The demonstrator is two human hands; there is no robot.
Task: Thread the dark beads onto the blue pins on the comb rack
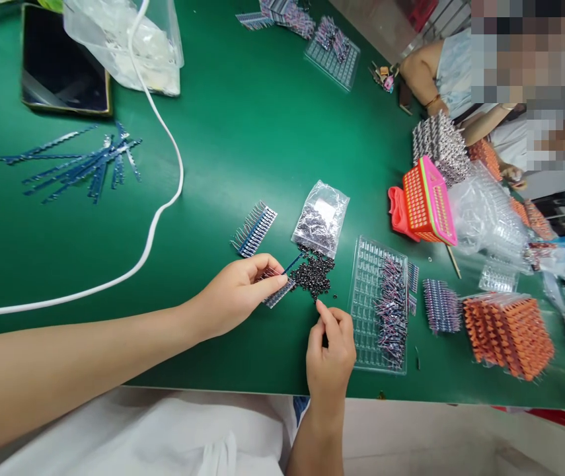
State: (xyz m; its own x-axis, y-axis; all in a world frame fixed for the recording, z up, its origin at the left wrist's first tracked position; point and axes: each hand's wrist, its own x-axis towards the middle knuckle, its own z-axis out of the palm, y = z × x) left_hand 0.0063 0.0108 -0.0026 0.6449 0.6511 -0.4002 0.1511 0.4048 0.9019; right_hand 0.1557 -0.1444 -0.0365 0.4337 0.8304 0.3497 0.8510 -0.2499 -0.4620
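Your left hand [237,291] pinches a strip [279,295]; right hand [330,347], nearly closed, at beads [312,274]
Right grip unclear; tray [365,304] seems part-filled; many beads lie loose.

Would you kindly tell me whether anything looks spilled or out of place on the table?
Black beads lie loose beside the plastic bag, with one stray bead apart from the heap; they look spilled, though perhaps poured out deliberately.
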